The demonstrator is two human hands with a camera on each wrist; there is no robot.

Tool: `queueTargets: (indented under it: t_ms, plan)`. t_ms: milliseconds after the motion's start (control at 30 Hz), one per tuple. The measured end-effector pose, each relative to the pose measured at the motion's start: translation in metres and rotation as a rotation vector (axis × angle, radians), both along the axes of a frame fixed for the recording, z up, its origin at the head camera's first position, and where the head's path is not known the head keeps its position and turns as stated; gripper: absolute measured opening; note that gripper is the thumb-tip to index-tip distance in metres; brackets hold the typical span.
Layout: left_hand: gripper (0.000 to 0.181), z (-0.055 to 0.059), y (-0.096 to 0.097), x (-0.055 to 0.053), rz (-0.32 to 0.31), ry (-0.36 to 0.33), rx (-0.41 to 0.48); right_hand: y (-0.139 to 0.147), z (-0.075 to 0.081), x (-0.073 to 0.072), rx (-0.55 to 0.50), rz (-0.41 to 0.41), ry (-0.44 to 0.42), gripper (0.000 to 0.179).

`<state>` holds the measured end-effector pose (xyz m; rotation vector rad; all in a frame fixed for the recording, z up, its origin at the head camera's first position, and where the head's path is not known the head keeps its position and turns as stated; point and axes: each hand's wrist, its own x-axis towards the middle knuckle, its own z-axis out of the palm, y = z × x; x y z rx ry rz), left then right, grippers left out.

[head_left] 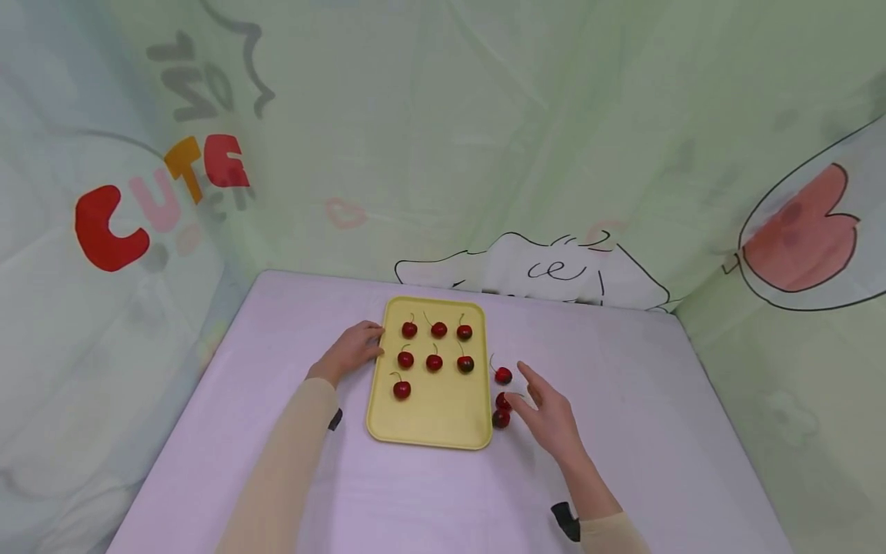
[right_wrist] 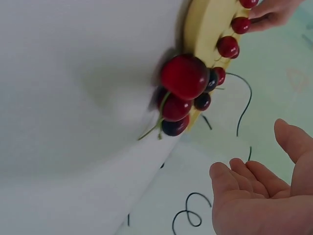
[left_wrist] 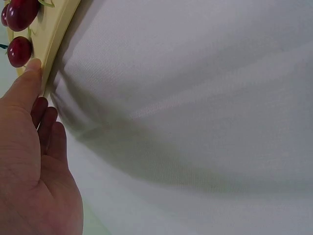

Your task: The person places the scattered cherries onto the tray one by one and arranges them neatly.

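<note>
A yellow rectangular tray (head_left: 443, 419) holds several dark red cherries (head_left: 434, 362) with stems, set in rows. My left hand (head_left: 351, 351) grips its left edge; in the left wrist view the thumb (left_wrist: 30, 81) lies on the rim and the other fingers (left_wrist: 57, 139) curl at the outer side. Right of the tray, three loose cherries lie on the cloth: an upper cherry (head_left: 503, 375), a middle one partly behind the thumb, and a lower cherry (head_left: 501, 419). Over them hovers my right hand (head_left: 554, 419), thumb and fingers apart, holding nothing.
A pale lilac cloth (head_left: 415, 500) covers the table. Behind it and at both sides hang pale green fabric walls (head_left: 443, 154) with printed drawings and letters. Dark straps (head_left: 566, 522) show at both wrists.
</note>
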<state>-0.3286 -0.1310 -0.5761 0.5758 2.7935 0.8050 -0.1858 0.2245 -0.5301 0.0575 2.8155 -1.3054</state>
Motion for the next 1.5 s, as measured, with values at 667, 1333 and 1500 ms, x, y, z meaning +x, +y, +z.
queueTargets:
  t_ms: [667,1333,1500]
  plan:
    - [0.048,0.001,-0.004,0.003,0.051,-0.045,0.018,0.028,-0.032,0.007,0.074,-0.089,-0.018,0.07]
    - [0.049,0.006,0.001,0.008,0.119,-0.092,0.071,0.018,-0.042,0.006,0.1,-0.045,-0.042,0.066]
    - [0.05,0.008,0.001,0.007,0.12,-0.103,0.057,0.018,-0.036,0.001,0.101,-0.034,-0.042,0.063]
